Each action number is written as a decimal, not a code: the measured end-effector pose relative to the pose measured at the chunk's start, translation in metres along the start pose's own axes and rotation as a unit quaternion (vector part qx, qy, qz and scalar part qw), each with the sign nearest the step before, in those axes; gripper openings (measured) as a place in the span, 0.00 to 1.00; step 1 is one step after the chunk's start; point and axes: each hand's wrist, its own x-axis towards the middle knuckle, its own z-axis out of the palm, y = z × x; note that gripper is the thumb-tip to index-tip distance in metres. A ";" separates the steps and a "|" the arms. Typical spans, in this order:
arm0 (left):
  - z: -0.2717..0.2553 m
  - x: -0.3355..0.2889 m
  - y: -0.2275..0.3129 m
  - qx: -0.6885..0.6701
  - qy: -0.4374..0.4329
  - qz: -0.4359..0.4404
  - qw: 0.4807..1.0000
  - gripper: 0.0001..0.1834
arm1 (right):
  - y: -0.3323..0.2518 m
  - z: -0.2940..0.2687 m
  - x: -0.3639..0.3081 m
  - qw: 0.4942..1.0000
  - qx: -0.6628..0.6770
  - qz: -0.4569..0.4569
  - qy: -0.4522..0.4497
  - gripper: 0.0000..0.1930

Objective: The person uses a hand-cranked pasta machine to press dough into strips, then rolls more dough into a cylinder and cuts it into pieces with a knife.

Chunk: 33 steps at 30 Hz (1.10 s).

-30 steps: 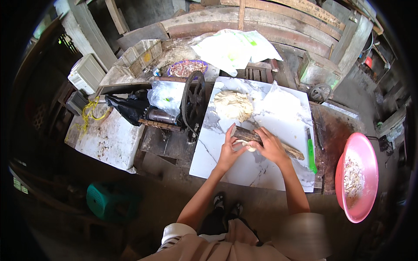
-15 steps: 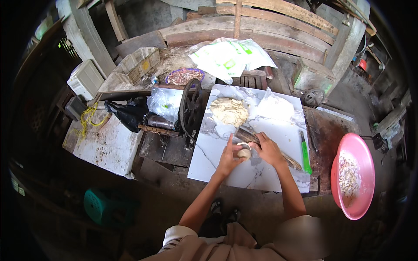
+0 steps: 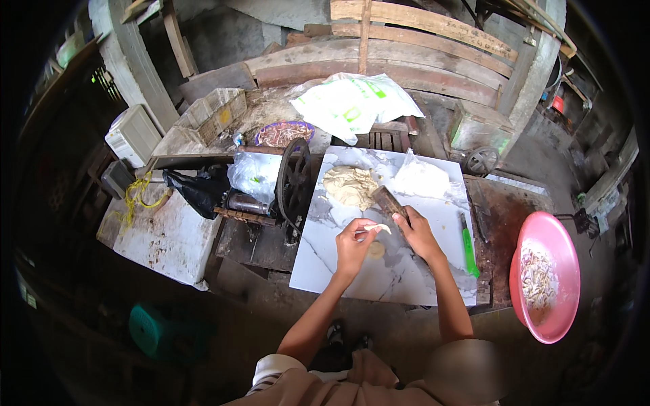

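Observation:
A pale strip of dough [image 3: 381, 228] is pinched in the fingers of my left hand [image 3: 352, 247], just above the board. My right hand [image 3: 420, 235] is wrapped round a dark wooden rolling pin [image 3: 388, 202], which slants with its far end toward the dough heap; its near end is hidden by the hand and forearm. Between and below the hands, a small round of dough [image 3: 375, 251] lies on the marbled white board [image 3: 318, 267]. A large lump of dough [image 3: 349, 186] rests at the board's far left, beside a clear plastic bag with white contents [image 3: 421, 177].
A green-handled knife [image 3: 468, 250] lies along the board's right edge. Farther right stands a pink basin [image 3: 572, 271] holding floury pieces. At left is a machine with a dark flywheel [image 3: 292, 179]. White sacks [image 3: 352, 101] and a purple-rimmed basket [image 3: 284, 132] stand behind.
My right hand has taken hold of the rolling pin, lifting and turning it from where it lay. My left hand has shifted slightly and now holds a dough strip; the dough round lies flat on the board.

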 end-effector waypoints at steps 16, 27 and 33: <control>-0.014 0.110 -0.104 0.366 0.183 0.076 0.909 0.36 | 0.038 0.017 0.011 0.995 -0.067 0.006 0.078 0.22; -0.029 0.072 -0.055 0.122 -0.004 0.053 0.991 0.17 | 0.044 0.045 -0.006 0.965 -0.195 -0.176 0.017 0.24; -0.011 0.032 -0.050 0.293 -0.048 0.089 0.951 0.18 | 0.038 0.059 -0.017 0.954 -0.204 -0.217 0.016 0.20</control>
